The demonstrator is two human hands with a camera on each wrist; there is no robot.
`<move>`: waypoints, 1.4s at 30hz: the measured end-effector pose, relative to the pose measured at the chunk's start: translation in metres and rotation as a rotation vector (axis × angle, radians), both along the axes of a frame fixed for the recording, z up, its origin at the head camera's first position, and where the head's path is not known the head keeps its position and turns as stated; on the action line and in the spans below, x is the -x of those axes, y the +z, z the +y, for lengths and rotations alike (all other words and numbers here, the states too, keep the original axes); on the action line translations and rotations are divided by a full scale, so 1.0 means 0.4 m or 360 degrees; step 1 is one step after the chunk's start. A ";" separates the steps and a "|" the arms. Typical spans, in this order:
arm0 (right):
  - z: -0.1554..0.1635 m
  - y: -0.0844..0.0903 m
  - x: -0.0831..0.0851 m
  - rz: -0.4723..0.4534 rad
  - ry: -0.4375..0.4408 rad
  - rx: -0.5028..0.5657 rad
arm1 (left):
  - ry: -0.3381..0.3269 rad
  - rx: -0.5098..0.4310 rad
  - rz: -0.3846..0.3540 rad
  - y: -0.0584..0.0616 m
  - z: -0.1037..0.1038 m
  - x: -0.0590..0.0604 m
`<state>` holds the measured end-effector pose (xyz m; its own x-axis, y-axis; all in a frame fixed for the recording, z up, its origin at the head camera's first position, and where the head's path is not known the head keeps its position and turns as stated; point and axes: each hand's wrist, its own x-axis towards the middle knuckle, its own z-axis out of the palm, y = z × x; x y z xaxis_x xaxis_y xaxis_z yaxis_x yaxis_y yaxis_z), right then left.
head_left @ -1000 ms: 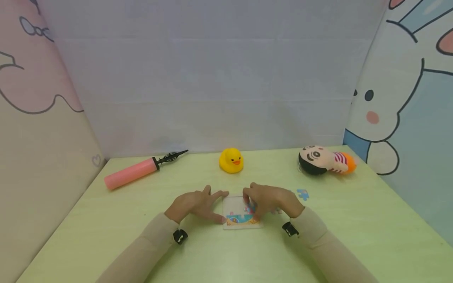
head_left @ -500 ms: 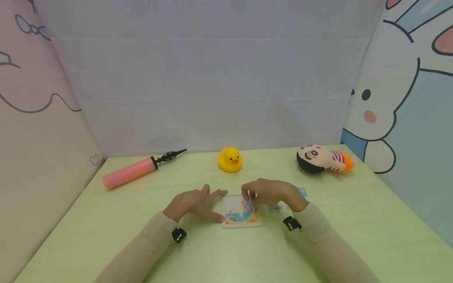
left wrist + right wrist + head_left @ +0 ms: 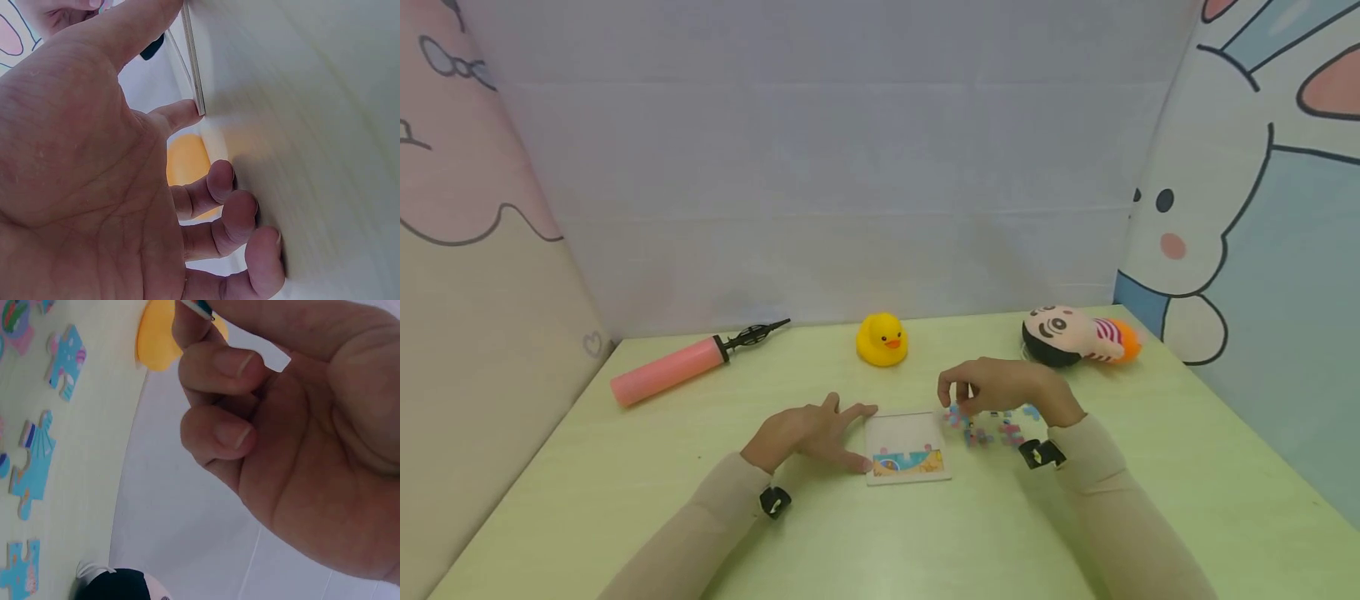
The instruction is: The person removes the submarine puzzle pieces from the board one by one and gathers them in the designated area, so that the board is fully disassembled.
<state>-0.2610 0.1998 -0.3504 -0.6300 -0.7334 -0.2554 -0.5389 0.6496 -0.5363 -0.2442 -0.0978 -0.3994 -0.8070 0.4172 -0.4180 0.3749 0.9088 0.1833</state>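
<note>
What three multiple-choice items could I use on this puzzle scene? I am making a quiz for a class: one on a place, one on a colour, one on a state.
1. Where do the loose puzzle pieces lie?
A. right of the puzzle tray
B. left of it
C. beside the pump

2. What colour is the duck?
A. pink
B. yellow
C. blue

3. What is the left hand doing?
A. lifting the duck
B. gripping the pump
C. resting on the table, fingers at the tray's edge

Answers: 1 A, the pieces sit under the right hand. 2 B, its body is yellow. 3 C, the left wrist view shows fingers against the tray's edge.
</note>
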 end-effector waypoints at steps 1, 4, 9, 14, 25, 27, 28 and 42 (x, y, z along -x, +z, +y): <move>0.010 0.004 0.000 -0.0011 -0.0013 -0.0004 | -0.0004 -0.0002 -0.0001 0.000 0.000 0.000; 0.038 0.013 0.001 -0.0059 -0.0030 -0.0019 | -0.0008 -0.0008 -0.0014 0.000 0.000 -0.001; 0.077 0.024 0.007 -0.0184 -0.0041 -0.0017 | -0.0006 0.0002 -0.0029 -0.003 0.000 0.000; 0.108 0.029 0.019 -0.0232 -0.0050 0.0010 | -0.0003 0.0014 -0.0018 -0.002 -0.002 0.003; 0.181 0.011 0.027 -0.0327 -0.0176 -0.0045 | -0.0030 -0.0004 -0.0028 -0.004 -0.003 0.000; 0.194 0.007 0.031 -0.0392 -0.0214 -0.0059 | -0.0024 -0.0001 -0.0023 -0.002 -0.003 0.001; 0.200 0.005 0.033 -0.0423 -0.0229 -0.0071 | -0.0020 -0.0002 -0.0026 -0.002 -0.003 0.001; 0.238 -0.027 0.049 -0.0621 -0.0366 -0.0254 | -0.0025 0.0007 -0.0036 0.007 0.000 0.005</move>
<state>-0.2806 0.2951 -0.3612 -0.6061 -0.5184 -0.6033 -0.1495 0.8192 -0.5537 -0.2464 -0.0980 -0.3968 -0.7907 0.4280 -0.4378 0.3849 0.9036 0.1881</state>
